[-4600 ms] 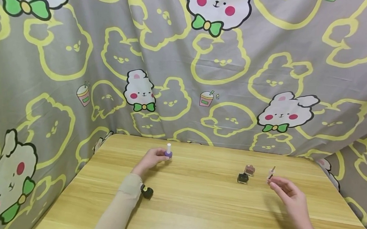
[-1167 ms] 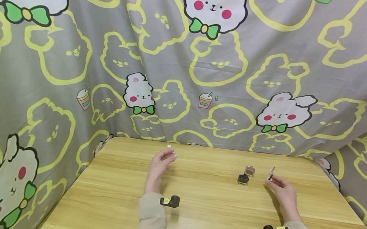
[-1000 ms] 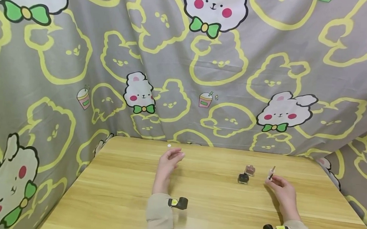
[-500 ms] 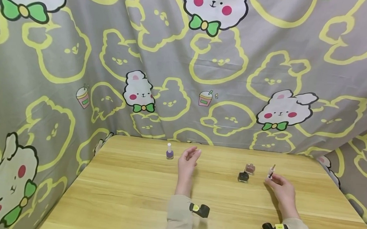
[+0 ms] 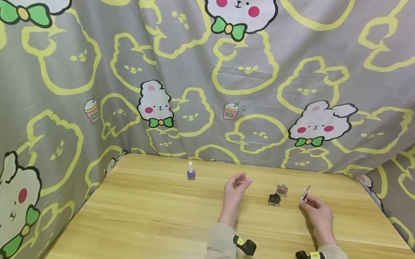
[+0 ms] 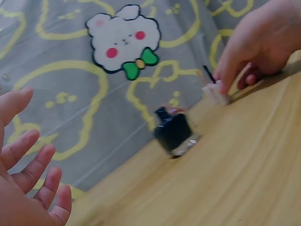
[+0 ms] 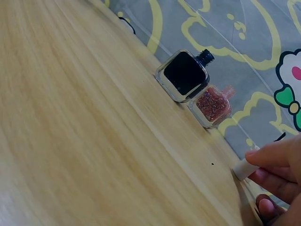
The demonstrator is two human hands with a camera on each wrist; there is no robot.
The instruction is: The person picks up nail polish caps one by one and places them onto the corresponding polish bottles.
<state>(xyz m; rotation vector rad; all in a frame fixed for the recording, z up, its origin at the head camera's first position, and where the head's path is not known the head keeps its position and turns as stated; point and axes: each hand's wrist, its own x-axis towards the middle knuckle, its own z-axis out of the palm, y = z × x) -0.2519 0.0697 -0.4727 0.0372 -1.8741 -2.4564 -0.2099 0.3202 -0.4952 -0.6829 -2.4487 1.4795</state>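
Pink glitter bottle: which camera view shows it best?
The right wrist view: the pink glitter bottle appears large and uncapped there, its flecks clear. The head view shows it small, just behind the dark bottle. The left wrist view shows only a bit of pink beyond the dark bottle.

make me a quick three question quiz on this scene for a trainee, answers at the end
1. True or false: the purple bottle is capped.
2. The right hand pinches: a) the purple bottle; b) a white cap; c) nothing.
3. How many uncapped bottles stand on the table?

Key: 1. True. 2. b. 3. Two: the dark bottle and the pink bottle.
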